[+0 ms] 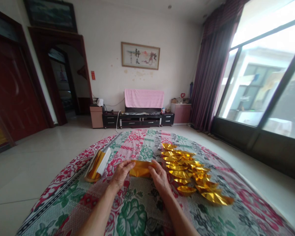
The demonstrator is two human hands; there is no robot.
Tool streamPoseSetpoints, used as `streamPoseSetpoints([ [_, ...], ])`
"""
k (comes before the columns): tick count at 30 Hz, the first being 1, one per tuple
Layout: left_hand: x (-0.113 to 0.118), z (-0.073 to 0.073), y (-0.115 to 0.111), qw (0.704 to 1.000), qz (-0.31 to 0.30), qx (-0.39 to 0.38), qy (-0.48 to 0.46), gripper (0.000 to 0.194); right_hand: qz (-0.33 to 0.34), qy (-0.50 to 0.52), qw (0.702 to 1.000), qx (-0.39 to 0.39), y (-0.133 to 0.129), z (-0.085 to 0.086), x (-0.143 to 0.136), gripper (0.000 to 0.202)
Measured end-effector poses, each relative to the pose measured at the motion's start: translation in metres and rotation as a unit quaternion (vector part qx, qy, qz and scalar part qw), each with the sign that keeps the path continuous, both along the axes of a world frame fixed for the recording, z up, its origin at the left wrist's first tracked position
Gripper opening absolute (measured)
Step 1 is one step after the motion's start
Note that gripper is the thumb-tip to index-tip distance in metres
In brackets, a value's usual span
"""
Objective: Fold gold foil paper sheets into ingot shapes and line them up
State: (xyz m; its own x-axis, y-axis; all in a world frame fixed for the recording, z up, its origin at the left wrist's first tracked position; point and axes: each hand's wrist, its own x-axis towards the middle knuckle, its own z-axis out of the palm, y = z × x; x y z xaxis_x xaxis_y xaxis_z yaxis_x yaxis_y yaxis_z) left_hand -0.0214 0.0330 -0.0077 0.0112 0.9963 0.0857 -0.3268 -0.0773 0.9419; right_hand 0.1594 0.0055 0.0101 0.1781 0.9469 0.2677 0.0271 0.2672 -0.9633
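Note:
Between my two hands stretches a folded piece of gold foil paper (140,169), held above the round table. My left hand (121,173) pinches its left end between thumb and fingers. At the right end, my right hand (159,175) grips it the same way. To the right lie several folded gold paper ingots (178,167) in rows, boat-shaped with pointed ends. The nearest of these ingots (217,198) is at the front right of the group. Left of my left hand rests a curled stack of gold and white paper sheets (98,164).
A floral cloth (131,216) in red, green and grey covers the table. Beyond it, a low black cabinet (140,122) stands against the wall, with a pink cloth (144,98) over a screen. Purple curtains (208,72) hang beside the large window on the right.

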Motion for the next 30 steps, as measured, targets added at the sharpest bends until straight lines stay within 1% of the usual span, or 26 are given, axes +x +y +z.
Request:
streamPoseSetpoints([
  [5,0.0002,-0.0008,0.0004,1.0,-0.018,0.001,-0.016,0.034,0.067,0.094,0.993,-0.021,-0.0012,0.0006,0.0017,0.056],
  [8,0.001,0.0016,0.0,1.0,-0.018,-0.005,-0.024,0.036,0.099,0.132,0.986,-0.017,-0.0034,0.0032,0.0028,0.05],
  [11,0.0018,0.005,-0.0014,0.999,-0.021,-0.01,-0.022,0.036,0.118,0.126,0.985,-0.011,-0.0053,0.0042,0.0037,0.042],
  [14,0.0021,0.0065,-0.0026,1.0,-0.02,-0.01,-0.017,0.037,0.112,0.102,0.988,-0.006,-0.0059,0.0029,0.0042,0.04],
  [22,0.0011,0.0029,-0.0016,1.0,-0.011,-0.006,-0.004,0.038,0.059,0.081,0.995,-0.008,-0.0069,0.0027,0.0062,0.034],
  [30,0.0026,0.0043,-0.0035,0.999,-0.028,-0.009,-0.013,0.04,0.059,0.088,0.994,0.006,-0.0064,0.0031,0.0039,0.03],
])
